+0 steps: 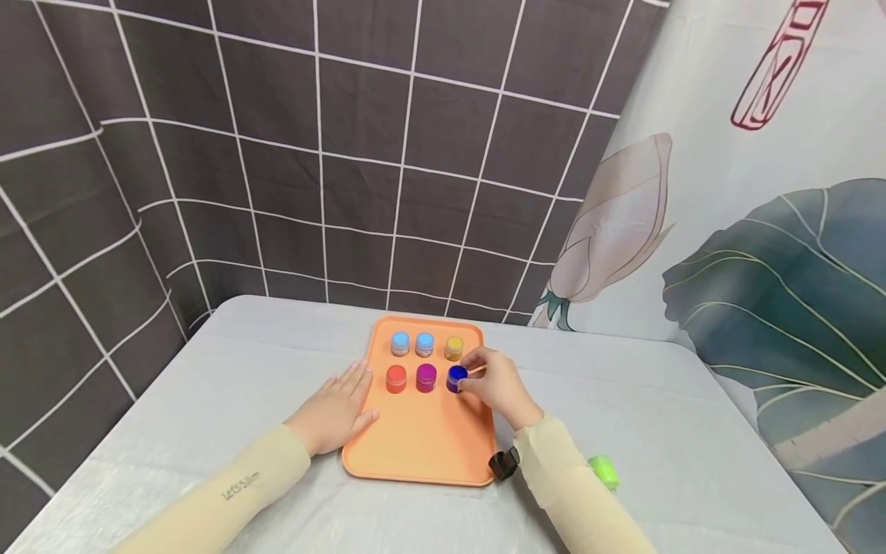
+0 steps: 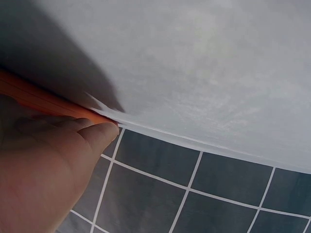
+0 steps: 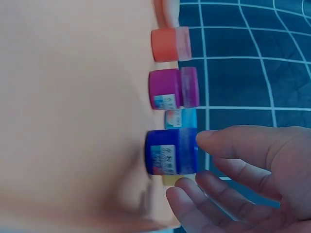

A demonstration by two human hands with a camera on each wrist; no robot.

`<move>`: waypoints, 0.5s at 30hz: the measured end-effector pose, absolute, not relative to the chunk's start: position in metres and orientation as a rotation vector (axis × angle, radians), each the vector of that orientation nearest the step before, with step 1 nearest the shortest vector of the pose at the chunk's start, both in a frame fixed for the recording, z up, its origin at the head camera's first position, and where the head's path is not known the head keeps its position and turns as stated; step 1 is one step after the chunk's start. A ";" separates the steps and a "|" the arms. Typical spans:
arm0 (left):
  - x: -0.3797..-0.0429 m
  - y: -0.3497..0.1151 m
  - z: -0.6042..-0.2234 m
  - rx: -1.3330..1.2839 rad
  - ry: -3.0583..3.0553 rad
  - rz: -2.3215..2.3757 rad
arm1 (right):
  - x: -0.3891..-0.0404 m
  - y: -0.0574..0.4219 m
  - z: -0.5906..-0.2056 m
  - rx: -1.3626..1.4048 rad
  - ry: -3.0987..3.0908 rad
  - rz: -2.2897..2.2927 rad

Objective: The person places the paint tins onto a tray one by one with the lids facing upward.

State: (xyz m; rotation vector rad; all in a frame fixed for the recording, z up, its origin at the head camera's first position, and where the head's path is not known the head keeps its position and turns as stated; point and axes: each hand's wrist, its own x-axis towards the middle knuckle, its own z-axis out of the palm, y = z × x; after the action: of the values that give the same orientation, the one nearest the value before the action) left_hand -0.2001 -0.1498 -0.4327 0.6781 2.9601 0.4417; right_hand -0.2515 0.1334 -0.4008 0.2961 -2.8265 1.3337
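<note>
A dark blue jar (image 1: 457,378) stands upright on the orange tray (image 1: 422,442), at the right of the nearer row. My right hand (image 1: 500,385) is beside it, thumb tip right at the lid's edge, the other fingers loosely bent and spread along its side in the right wrist view. To its left stand a purple jar (image 3: 174,88) and a red jar (image 3: 171,44). The farther row has two light blue jars (image 1: 424,345) and a yellow jar (image 1: 454,348). My left hand (image 1: 335,412) rests with straight fingers along the tray's left edge.
A lime green jar-like piece (image 1: 604,472) lies on the white tablecloth (image 1: 664,431) by my right forearm. A black wrist device (image 1: 504,464) sits near the tray's front right corner. Dark gridded cloth (image 1: 360,169) hangs behind the table, with a printed floral cloth at right.
</note>
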 end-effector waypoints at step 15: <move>-0.199 -0.149 -0.431 0.684 2.970 0.447 | -0.214 0.182 -0.372 0.396 -2.860 0.996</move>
State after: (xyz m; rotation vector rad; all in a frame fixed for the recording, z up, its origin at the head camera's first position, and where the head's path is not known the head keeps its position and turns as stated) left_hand -0.1992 -0.1490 -0.4306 0.6842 2.9704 0.4471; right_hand -0.2135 0.1819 -0.3718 0.3956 -2.8598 0.9959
